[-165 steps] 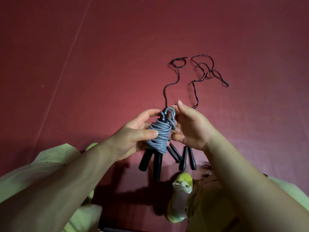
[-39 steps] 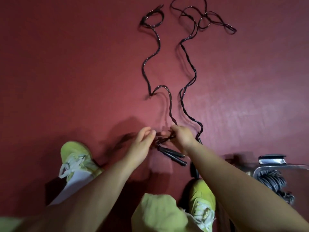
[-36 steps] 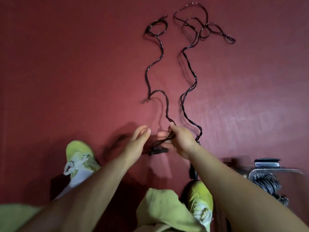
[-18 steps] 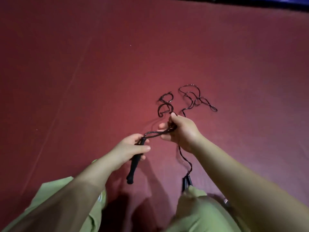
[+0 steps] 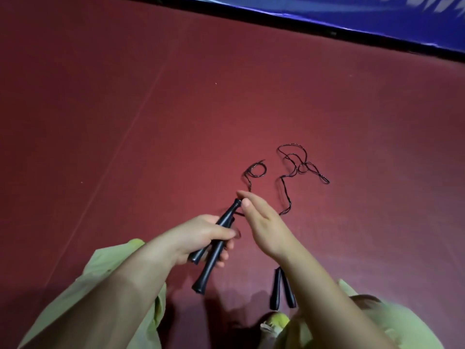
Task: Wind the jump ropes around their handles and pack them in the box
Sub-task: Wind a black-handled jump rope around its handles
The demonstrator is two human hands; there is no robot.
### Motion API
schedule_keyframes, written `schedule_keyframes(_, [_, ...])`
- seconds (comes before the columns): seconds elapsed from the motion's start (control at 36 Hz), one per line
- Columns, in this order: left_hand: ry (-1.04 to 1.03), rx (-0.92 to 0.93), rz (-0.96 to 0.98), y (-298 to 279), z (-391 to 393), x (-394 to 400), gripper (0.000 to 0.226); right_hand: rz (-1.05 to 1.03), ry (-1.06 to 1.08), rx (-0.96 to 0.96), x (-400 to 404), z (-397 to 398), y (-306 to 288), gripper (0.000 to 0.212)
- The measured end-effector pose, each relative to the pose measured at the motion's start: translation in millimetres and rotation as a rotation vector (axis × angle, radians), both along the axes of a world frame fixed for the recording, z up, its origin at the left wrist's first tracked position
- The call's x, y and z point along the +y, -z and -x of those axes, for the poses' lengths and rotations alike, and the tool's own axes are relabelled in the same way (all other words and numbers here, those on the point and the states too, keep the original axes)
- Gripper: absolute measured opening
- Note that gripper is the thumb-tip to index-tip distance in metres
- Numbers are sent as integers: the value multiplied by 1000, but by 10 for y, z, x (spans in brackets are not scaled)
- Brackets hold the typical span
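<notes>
My left hand (image 5: 201,238) grips two black jump-rope handles (image 5: 214,253) together, their tops pointing up and right. My right hand (image 5: 261,222) is at the upper tip of the handles, fingers extended; the thin black rope (image 5: 254,171) runs from there onto the floor in a small loop. A second black rope (image 5: 299,165) lies tangled farther right, trailing down toward another pair of black handles (image 5: 281,289) on the floor by my right forearm. The box is out of view.
Red mat floor (image 5: 125,122) all around. A blue wall padding with a black base strip (image 5: 352,23) runs along the top right. My green trousers (image 5: 120,285) and a yellow-green shoe (image 5: 275,321) fill the bottom edge.
My left hand now holds both handles side by side instead of one. My right hand moved from pinching the rope farther out to the handles' tip. The view has tilted up, showing the blue wall.
</notes>
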State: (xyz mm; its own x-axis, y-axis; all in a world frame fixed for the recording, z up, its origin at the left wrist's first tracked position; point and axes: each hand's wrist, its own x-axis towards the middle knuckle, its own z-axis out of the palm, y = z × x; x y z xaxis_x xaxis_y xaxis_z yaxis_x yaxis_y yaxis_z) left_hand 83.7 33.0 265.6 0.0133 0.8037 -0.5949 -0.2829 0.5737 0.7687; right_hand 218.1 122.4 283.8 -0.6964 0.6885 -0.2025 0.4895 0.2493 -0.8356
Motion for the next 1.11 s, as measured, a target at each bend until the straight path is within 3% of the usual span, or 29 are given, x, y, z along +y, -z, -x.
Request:
schedule_keyframes(0.22, [56,-247,40,7,78,-17,11,178,-148,32,189,-71,100,44])
schedule_keyframes(0.31, [93,-282,54,61,120,6,8,181,-218,-25,274,-80,153,44])
schedule_keyframes(0.39, [84,-356,39,94,202,78,22,251,-258,-17,329,-35,140,43])
schedule_keyframes(0.56, [76,-403,18,162,202,245,18,321,-299,-25,431,-60,196,44])
schedule_keyframes(0.78, [208,-259,43,183,47,395,16,302,-228,-12,626,-228,219,14])
schedule_keyframes(0.92, [280,-269,75,221,-23,391,16,221,-104,69,649,-300,263,14])
schedule_keyframes(1.03, [253,-367,59,231,-37,370,13,251,-68,106,619,-331,320,30])
schedule_keyframes(1.11, [219,-408,56,248,-69,347,13,318,-55,169,585,-337,284,21])
